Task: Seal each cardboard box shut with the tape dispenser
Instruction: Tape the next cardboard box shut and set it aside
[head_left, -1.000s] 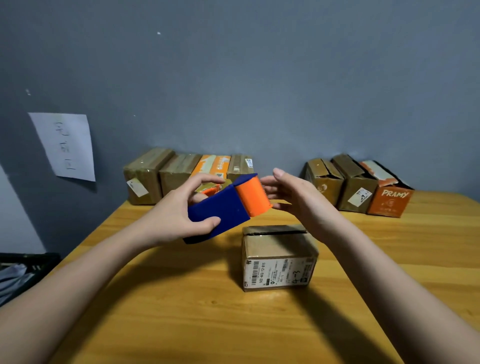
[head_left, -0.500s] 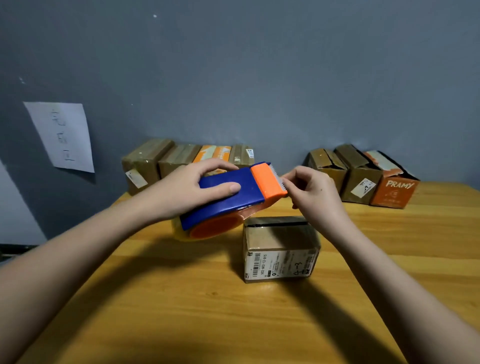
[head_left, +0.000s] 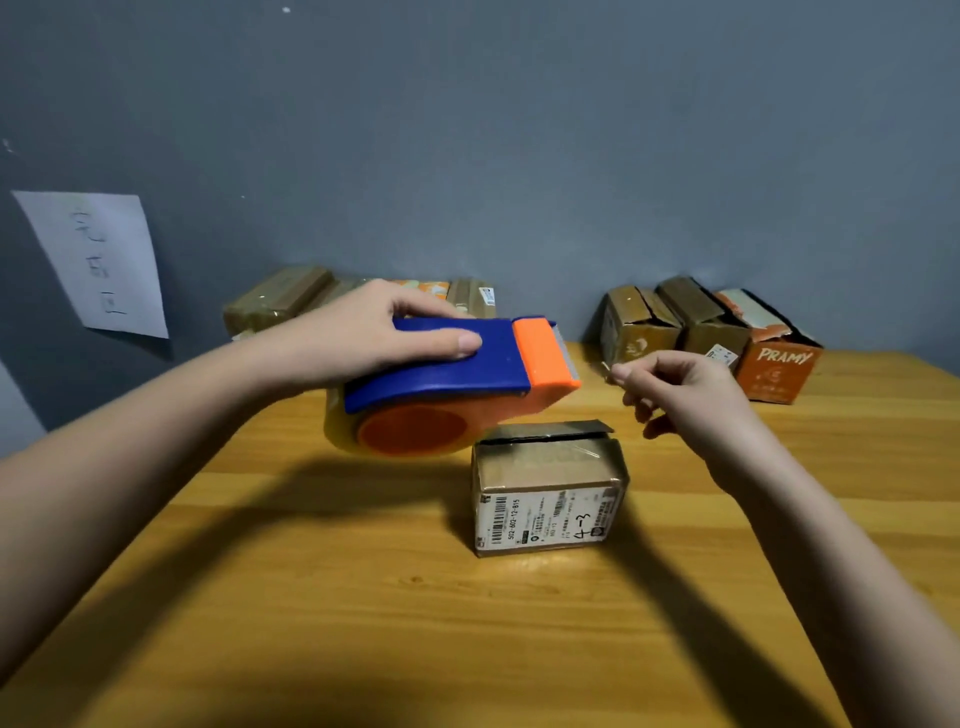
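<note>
A small cardboard box (head_left: 548, 488) with a white barcode label stands in the middle of the wooden table (head_left: 363, 597); its rear top flap sticks up slightly. My left hand (head_left: 363, 338) grips the blue and orange tape dispenser (head_left: 457, 374) in the air just left of and above the box, cutter end pointing right. My right hand (head_left: 680, 389) hovers to the right of the cutter, thumb and forefinger pinching the clear tape end (head_left: 605, 368) pulled a short way from the dispenser.
A row of taped boxes (head_left: 280, 306) lines the wall at the back left. Three boxes with loose flaps (head_left: 711, 332) stand at the back right, one orange marked PRAMY. A paper sheet (head_left: 98, 260) hangs on the grey wall.
The dispenser was turned flat and lowered toward the box. My right hand went from open to pinching at the cutter, then drew away to the right with the tape end.
</note>
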